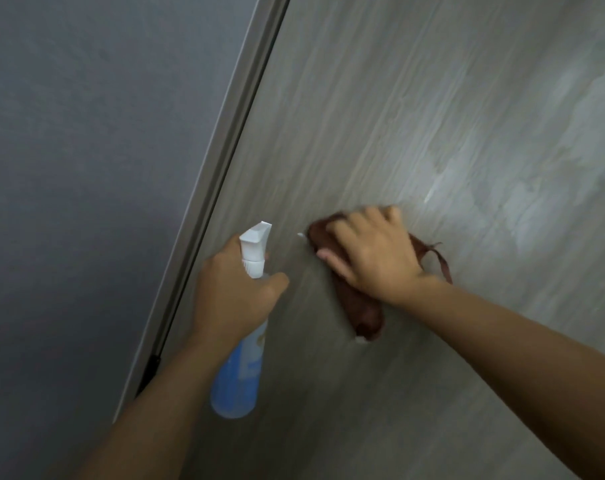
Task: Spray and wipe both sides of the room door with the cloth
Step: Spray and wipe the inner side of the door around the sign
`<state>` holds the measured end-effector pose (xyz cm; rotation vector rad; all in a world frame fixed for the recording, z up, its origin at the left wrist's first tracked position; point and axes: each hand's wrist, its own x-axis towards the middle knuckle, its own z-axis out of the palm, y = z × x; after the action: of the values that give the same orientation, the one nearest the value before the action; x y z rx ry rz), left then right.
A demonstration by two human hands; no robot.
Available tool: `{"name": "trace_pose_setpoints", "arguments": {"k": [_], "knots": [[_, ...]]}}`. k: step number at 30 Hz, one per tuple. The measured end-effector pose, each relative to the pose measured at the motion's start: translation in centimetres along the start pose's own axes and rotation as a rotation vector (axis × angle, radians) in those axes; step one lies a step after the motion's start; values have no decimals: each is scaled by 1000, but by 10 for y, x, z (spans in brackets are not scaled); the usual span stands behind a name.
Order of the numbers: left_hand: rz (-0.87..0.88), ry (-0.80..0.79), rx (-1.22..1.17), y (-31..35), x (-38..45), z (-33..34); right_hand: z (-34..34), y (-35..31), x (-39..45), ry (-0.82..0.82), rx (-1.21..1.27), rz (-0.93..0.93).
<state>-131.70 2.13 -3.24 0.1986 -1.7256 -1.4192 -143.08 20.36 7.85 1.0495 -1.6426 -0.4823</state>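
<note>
A person stood close to a grey wood-grain door (398, 116), seen from a camera on their head looking forward and down at both bare forearms. The step in hand looked like wiping: one face of the door already carried pale damp streaks toward the upper right, and the cloth was at work beside them.

The right hand (373, 254) lay flat on a brown cloth (363, 313), fingers spread and fairly straight, pressing it against the door at about the middle of the view. The fingertips were blurred, which suggested motion. The cloth was bunched under the palm, with a loose strip trailing out to the right of the wrist.

The left hand (235, 296) held a spray bottle (238, 379) upright near the door's left edge, its grip closed round the neck just below the white nozzle, the thumb curled across the front. Blue liquid showed in the lower part of the bottle. The nozzle pointed up and to the right, toward the door.

To the left ran the pale door frame (204, 209), then a grey wall (86, 168).

The next move probably called for sweeping the cloth across the damp patches, then spraying fresh areas. Only this one face showed; the state of the other side could not be told.
</note>
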Motion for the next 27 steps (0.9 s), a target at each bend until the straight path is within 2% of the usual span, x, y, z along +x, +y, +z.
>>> {"name": "trace_pose_setpoints", "arguments": {"k": [2,3,7,8,10,12,13,14,18,19,22,23,24,25,27], "knots": [[14,1,-12,2,-2,1,1,3,-2,-50,-18,-193],[19,1,-17,2,-1,2,0,9,5,-46,-29,-201],[8,-8,-31,-2,4,4,-6,23,37,27,28,128],[7,0,-40,-3,6,4,-5,19,37,18,74,156],[-5,24,-69,-6,8,2,0,7,31,-67,166,40],[-10,44,-85,-9,9,-3,4,1,25,-166,160,-162],[-11,48,-75,-12,10,-5,3,5,29,-175,130,-205],[-15,48,-61,-14,10,-8,2,10,36,-152,102,-193],[-30,51,-38,-17,12,-12,-4,23,64,13,85,77],[-30,58,-45,-17,13,-13,-3,17,62,10,93,55],[-33,74,-59,-11,11,-15,6,-7,36,-122,100,-283],[-26,78,-63,-7,10,-15,6,-6,33,-164,81,-333],[-15,77,-66,-3,8,-13,5,-2,38,-159,73,-297],[-7,71,-66,0,7,-11,3,3,48,-107,73,-184],[-10,37,-62,3,4,-5,-3,14,71,17,46,157]]}}
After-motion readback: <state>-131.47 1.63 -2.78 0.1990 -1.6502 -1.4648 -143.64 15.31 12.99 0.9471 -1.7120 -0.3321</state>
